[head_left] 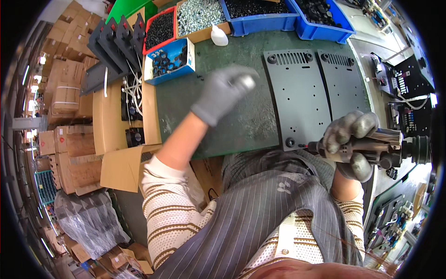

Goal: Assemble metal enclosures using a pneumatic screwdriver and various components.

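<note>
My right hand [350, 135], in a grey glove, is wrapped around a dark power screwdriver [388, 146]. The driver lies nearly level, its tip pointing left by the near edge of a grey metal panel [299, 109]. Close to that tip, a round black foot [290, 142] sits at the panel's near left corner; two more are at its far corners, beside a row of slots. My left hand [223, 90], gloved too, is over the green table top left of the panel. Motion blurs its fingers, so any grip is unclear.
A second panel [341, 86] lies alongside on the right. At the back stand a blue-sided box [174, 76] of black round parts, a red bin [145, 44], blue bins [265, 25] and a white bottle [219, 36]. An open carton [151, 111] with fans and cables borders the left.
</note>
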`<state>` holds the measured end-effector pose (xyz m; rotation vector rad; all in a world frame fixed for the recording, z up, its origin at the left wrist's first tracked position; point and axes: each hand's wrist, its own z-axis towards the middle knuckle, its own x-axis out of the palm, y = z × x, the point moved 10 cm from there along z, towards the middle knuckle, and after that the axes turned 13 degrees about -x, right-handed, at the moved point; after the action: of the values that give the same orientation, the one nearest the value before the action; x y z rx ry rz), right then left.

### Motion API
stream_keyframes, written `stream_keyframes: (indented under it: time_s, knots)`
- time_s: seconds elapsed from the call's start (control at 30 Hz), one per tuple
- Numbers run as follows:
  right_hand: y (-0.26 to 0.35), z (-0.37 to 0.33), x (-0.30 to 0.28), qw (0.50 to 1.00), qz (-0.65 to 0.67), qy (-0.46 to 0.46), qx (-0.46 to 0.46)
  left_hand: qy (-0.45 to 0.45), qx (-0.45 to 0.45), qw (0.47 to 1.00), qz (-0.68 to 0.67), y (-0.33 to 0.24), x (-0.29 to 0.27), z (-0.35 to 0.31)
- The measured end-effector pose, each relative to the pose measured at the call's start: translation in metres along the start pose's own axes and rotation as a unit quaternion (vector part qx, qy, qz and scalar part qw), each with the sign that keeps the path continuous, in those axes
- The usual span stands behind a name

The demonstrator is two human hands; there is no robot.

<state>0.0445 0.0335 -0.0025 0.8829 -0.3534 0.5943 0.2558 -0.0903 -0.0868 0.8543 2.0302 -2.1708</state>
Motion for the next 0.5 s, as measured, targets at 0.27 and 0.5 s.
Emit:
stream_keyframes:
  time_s: [0.27,0.5]
  knots:
    - [-0.008,-0.022,-0.032,0.993,-0.043,-0.106,0.032,-0.186,-0.142,0.972,0.012,0.035,-0.161,0.15]
    - [-0.012,-0.033,-0.045,0.987,-0.032,-0.142,0.066,-0.128,-0.15,0.974,0.115,0.05,-0.17,0.218]
